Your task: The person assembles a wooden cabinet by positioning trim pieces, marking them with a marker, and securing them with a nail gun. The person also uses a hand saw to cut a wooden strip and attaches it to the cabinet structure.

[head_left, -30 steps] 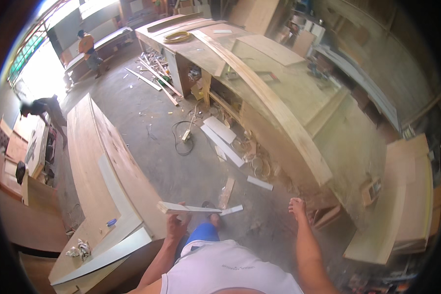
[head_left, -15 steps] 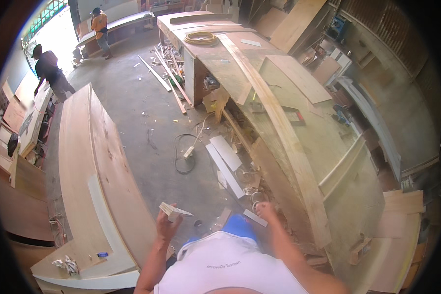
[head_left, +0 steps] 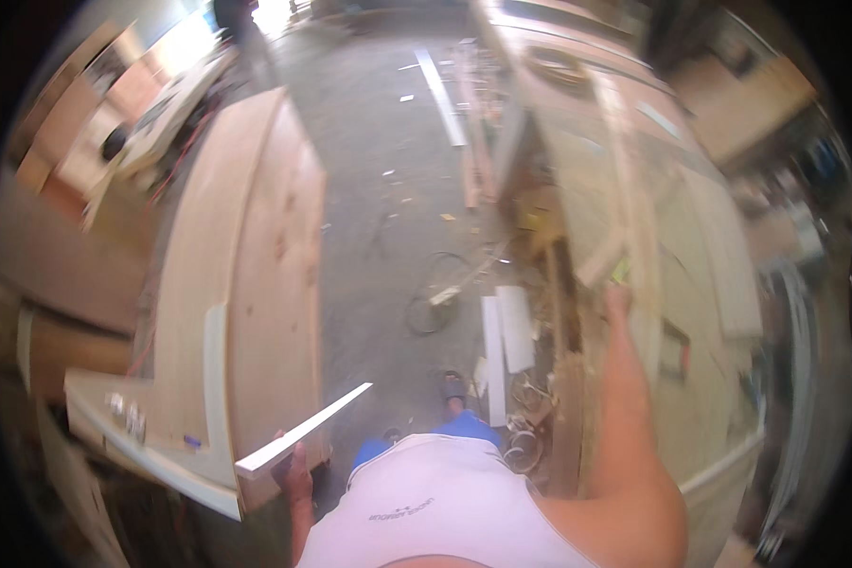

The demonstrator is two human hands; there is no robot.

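Observation:
My left hand [head_left: 297, 473] is closed around a long, narrow strip [head_left: 305, 431] with a white face. The strip slants up to the right, beside the near end of a long wooden panel piece [head_left: 276, 275]. On the other side, my right arm reaches far forward over the workbench [head_left: 577, 161]. My right hand [head_left: 617, 295] is at a small yellow-green thing [head_left: 621, 272] next to a long pale wooden strip [head_left: 646, 204]. Blur hides its fingers, so whether it grips that thing is unclear.
A coiled hose [head_left: 556, 68] lies on the bench's far part. White offcuts [head_left: 494, 355], a dark cable [head_left: 417, 312] and scrap wood litter the floor beside the bench. A small blue object [head_left: 192, 441] rests on the left panel. Part of a person [head_left: 241, 28] shows at the far left.
My right hand has gone from low beside the bench to forward over its top. The strip in my left hand now lies lengthwise across the view. The whole view has turned left and blurred.

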